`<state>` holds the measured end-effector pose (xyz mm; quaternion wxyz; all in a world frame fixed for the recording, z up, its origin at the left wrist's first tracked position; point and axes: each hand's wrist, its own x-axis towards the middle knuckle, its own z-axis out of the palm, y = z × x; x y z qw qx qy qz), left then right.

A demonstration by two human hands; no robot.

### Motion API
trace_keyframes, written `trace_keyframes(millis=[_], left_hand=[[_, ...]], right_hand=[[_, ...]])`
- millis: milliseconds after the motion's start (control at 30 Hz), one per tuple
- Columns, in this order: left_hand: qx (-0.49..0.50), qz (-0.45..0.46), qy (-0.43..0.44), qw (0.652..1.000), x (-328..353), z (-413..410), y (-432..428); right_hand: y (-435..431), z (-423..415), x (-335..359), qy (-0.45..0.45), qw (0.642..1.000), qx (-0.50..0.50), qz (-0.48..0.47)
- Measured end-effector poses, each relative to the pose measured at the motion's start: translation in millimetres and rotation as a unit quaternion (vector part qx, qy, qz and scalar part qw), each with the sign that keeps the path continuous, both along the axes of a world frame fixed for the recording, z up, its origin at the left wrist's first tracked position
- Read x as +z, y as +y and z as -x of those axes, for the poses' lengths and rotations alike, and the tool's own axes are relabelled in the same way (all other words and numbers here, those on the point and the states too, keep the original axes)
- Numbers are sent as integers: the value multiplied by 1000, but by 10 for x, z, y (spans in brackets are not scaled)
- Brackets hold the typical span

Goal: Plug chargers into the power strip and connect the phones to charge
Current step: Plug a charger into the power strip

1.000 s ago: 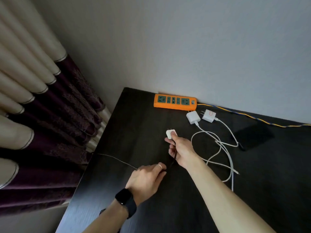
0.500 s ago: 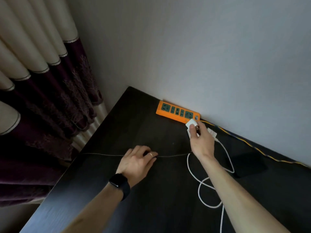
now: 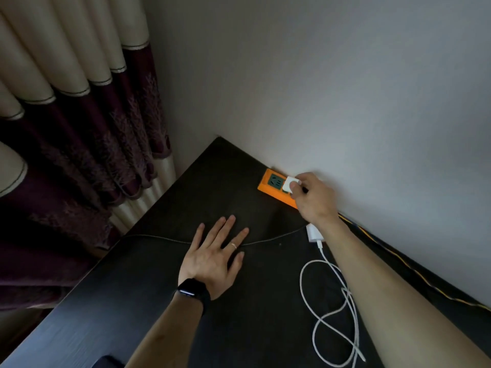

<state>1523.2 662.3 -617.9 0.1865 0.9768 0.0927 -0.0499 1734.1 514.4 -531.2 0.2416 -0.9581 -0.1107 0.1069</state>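
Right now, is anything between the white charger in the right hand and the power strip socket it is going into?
Nothing visible. The right hand holds the white charger directly on the orange power strip; whether it is fully seated is hidden. The left hand lies flat, well clear.

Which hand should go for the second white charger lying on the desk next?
Left, probably. The right hand is shut on a white charger at the orange power strip. The left hand lies open and flat on the desk, free to reach the second charger.
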Motion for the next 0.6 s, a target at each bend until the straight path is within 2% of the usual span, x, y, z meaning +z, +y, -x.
trace_keyframes(millis=[233, 367, 467, 600], left_hand=[[4, 7, -8, 1000, -31, 18, 15], [6, 13, -14, 1000, -47, -3, 8], [9, 15, -14, 1000, -57, -3, 14], [10, 16, -20, 1000, -71, -11, 13]], right_hand=[[170, -135, 55, 71, 997, -17, 2], [380, -262, 260, 71, 990, 5, 123], [599, -252, 329, 29, 976, 15, 216], [826, -212, 308, -11, 964, -12, 265]])
